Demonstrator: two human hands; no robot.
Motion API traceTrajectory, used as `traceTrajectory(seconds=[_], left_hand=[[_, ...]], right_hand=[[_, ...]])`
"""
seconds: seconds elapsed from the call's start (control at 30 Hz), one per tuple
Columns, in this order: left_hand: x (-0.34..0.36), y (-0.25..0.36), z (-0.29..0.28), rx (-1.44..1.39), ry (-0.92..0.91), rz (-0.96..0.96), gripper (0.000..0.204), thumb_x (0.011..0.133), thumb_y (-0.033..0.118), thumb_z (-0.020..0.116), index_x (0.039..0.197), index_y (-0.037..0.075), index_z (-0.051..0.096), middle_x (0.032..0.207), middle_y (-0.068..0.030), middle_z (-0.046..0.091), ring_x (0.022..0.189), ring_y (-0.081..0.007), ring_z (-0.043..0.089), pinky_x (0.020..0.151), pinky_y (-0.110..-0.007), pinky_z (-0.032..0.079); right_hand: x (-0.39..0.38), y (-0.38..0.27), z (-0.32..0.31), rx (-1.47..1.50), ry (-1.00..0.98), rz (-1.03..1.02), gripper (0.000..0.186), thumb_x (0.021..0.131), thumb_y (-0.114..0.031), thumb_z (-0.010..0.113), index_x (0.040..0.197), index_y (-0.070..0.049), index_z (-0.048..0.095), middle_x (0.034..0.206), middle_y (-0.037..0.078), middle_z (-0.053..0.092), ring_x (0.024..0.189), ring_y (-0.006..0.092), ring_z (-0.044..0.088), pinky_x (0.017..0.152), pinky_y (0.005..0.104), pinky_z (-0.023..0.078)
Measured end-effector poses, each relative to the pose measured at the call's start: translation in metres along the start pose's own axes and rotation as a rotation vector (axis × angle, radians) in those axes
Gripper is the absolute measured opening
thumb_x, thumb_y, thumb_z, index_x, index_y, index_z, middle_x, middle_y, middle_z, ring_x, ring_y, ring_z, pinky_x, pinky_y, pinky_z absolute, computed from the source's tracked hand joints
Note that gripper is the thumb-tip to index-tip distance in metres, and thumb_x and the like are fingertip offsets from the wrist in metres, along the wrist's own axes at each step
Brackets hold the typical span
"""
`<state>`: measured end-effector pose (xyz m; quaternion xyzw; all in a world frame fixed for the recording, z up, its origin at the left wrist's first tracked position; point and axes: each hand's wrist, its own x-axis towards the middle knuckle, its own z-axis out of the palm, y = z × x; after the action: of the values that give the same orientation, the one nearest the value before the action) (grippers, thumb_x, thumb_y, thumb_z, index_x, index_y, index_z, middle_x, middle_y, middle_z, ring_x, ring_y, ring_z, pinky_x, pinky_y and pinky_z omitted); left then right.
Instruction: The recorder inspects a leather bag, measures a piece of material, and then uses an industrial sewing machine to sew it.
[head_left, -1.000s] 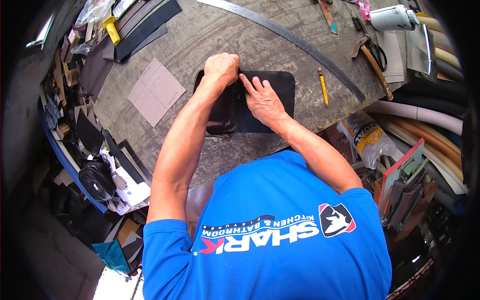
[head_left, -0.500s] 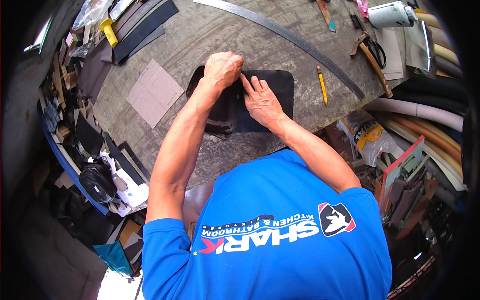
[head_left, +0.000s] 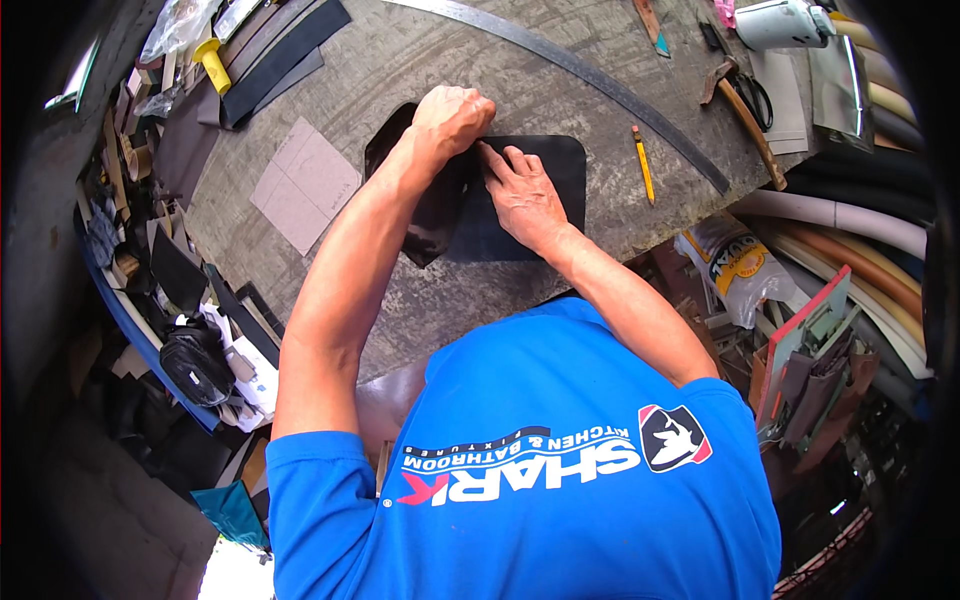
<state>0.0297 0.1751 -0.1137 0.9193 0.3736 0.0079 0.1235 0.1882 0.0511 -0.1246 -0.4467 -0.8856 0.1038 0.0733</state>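
A dark, rounded-corner piece of leather-like material (head_left: 562, 185) lies on the worktable. Over its left part a glossy dark brown sheet (head_left: 432, 225) is raised and bent. My left hand (head_left: 455, 118) is closed in a fist at the top edge of that glossy sheet, pinching it; the fingertips are hidden from view. Flat on the dark piece rests my right hand (head_left: 525, 200), its fingers extended, with the index fingertip close beside the left fist. Whether the sheet and the piece are joined where they meet, I cannot tell.
Left of my hands lies a square grey-brown card (head_left: 305, 187) with drawn lines. A long metal ruler (head_left: 600, 85), a yellow pencil (head_left: 643, 165) and a hammer (head_left: 750, 125) lie to the right. A white can (head_left: 780, 27) stands at the far right, above rolled materials (head_left: 840, 222).
My left hand has moved slightly up and to the right, lifting and tilting the glossy sheet further. My right hand has stayed almost in place on the dark piece.
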Motion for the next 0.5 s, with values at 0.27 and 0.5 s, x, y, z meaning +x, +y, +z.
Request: traceTrajectory(seconds=[0.27,0.5], left_hand=[[0.010,0.000,-0.011,-0.015,-0.184,-0.079,0.023,0.068,0.022,0.081,0.074,0.002,0.071,0.074,-0.0190,0.070,0.075,-0.0362,0.071,0.065,-0.045,0.057],[0.014,-0.001,-0.014,-0.051,-0.206,-0.066,0.023,0.069,0.023,0.082,0.076,0.004,0.071,0.078,-0.0186,0.070,0.079,-0.0370,0.070,0.068,-0.046,0.057]], right_hand=[[-0.004,0.000,-0.006,0.113,0.074,0.145,0.054,0.079,-0.006,0.061,0.133,-0.007,0.058,0.129,0.012,0.052,0.117,0.0274,0.049,0.094,0.0398,0.041],[-0.025,-0.014,0.000,0.342,0.216,0.169,0.039,0.080,-0.007,0.064,0.119,-0.004,0.063,0.115,0.012,0.057,0.112,0.0294,0.053,0.091,0.0402,0.045]])
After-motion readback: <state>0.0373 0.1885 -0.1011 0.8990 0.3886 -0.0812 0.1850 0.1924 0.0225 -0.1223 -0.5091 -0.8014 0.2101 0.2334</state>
